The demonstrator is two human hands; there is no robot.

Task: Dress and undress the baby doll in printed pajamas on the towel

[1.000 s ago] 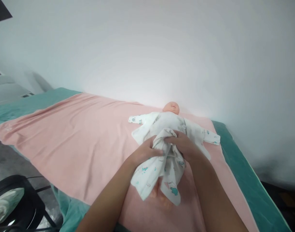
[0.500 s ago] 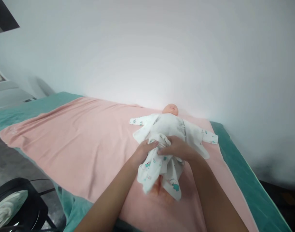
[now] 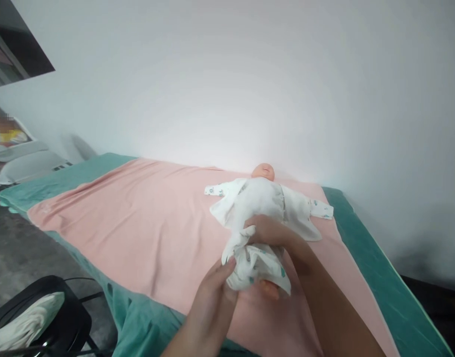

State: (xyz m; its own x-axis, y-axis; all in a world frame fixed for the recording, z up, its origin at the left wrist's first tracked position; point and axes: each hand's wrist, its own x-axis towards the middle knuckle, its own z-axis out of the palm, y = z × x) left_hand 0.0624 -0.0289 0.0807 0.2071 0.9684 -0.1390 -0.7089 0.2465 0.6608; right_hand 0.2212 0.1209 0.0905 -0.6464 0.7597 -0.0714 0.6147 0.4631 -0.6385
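A baby doll [image 3: 263, 171] lies on its back, head near the wall. A white baby shirt [image 3: 262, 198] covers its body, and both printed sleeves stretch out sideways. Over the doll's lower part sits a bunched white baby garment [image 3: 259, 265] with green prints; its exact kind is hidden by the folds. My right hand [image 3: 266, 230] grips the upper part of this cloth from above. At its left edge, my left hand [image 3: 218, 280] pinches the fabric with the thumb on top. An orange-pink foot or leg [image 3: 270, 288] of the doll shows below the hem.
Under the doll a pink blanket [image 3: 115, 218] covers a green-sheeted bed [image 3: 383, 267] against a white wall [image 3: 227, 89]. A black chair [image 3: 63, 312] with folded white cloth [image 3: 30, 317] on it stands at lower left. White furniture [image 3: 33, 163] is at far left.
My left hand has moved down and toward me, pulling the garment's left side. The right hand stays near the doll's waist. Less of the doll's legs shows. The camera view has turned slightly left.
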